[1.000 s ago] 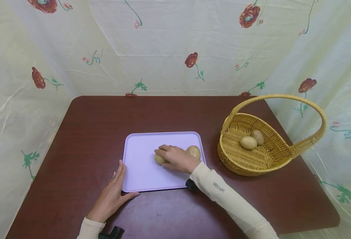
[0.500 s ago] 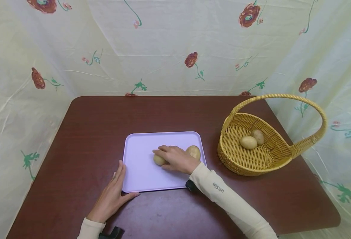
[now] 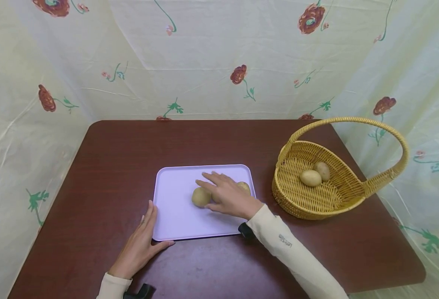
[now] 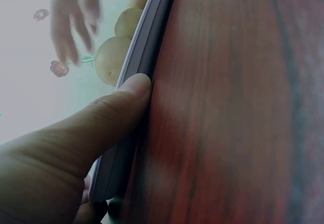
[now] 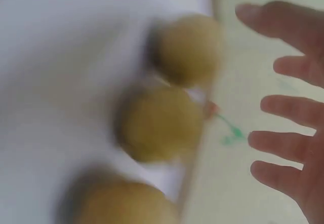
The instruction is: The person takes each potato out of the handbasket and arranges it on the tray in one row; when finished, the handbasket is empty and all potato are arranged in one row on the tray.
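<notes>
A lilac tray [image 3: 178, 178] lies on the table with three potatoes in a row. The left potato [image 3: 201, 197] shows whole in the head view; my right hand partly covers the middle one and the right potato [image 3: 244, 187]. That right hand [image 3: 231, 196] is over the row, fingers spread and holding nothing; in the right wrist view the hand [image 5: 293, 102] is apart from the blurred middle potato [image 5: 162, 125]. My left hand [image 3: 138, 245] rests at the tray's near left corner, straight fingers along the left edge, thumb [image 4: 114, 115] against the front edge.
A wicker basket [image 3: 297, 209] with a tall arched handle stands to the right of the tray. Two potatoes [image 3: 310, 178] lie inside it. The dark red-brown table [image 3: 103, 166] has a flowered curtain [image 3: 204, 62] behind it and at its sides.
My right hand has let go of the left potato, spread its fingers and drawn slightly right and up. That potato had shifted slightly left. The left hand stays in place.
</notes>
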Demonstrator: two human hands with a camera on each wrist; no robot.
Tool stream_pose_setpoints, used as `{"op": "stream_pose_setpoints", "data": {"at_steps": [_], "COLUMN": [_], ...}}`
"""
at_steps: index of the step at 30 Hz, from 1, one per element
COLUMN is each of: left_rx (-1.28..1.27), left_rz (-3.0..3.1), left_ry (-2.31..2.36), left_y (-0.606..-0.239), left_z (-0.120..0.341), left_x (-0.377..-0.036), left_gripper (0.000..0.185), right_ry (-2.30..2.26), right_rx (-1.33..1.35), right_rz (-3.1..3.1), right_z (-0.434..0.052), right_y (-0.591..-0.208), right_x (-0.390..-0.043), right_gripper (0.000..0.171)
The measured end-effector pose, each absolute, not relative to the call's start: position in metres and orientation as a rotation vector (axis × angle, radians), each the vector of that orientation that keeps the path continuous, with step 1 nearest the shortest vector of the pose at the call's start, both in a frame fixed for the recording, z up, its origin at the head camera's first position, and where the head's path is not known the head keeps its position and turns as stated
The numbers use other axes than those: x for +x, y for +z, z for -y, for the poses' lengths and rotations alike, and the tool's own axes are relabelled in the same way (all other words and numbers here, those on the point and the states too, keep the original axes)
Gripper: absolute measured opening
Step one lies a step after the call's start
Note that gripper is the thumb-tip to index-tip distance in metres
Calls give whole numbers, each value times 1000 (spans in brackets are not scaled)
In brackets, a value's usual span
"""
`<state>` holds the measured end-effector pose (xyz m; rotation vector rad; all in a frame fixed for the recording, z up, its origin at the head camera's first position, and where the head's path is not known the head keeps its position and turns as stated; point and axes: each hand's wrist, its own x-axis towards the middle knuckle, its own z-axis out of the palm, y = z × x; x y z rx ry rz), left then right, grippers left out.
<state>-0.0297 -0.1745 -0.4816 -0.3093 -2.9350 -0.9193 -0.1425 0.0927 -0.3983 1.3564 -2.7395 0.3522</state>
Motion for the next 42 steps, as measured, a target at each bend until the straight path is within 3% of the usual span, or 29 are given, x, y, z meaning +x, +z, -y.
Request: {"op": "stream_pose_setpoints", "data": {"at_steps": [10,19,31,35,42], "left_rx": [-311,-304,-297,-301,-298], "left_rz": [2923,2943,2960,2952,2956], "left_ry": [-911,-927,-919,-927,-935], "left_y": [-482,-482,-482,-482,-482], "left_z": [175,175,175,175,175], "left_x": [-29,-30,-30,-30,-30], "left_gripper": [107,108,109,108,107], "right_ry": [358,349,351,332,285], "right_rx": [939,556,435,451,486], "right_rz": [2702,2815,3061,3190,3369], "right_z": [-189,-273,-320,-321,-321], "right_y": [-327,-300,-311,-328,-371], "right_x": [-121,-117,-172,-190,-208], "right_gripper": [86,87,87,90,75]}}
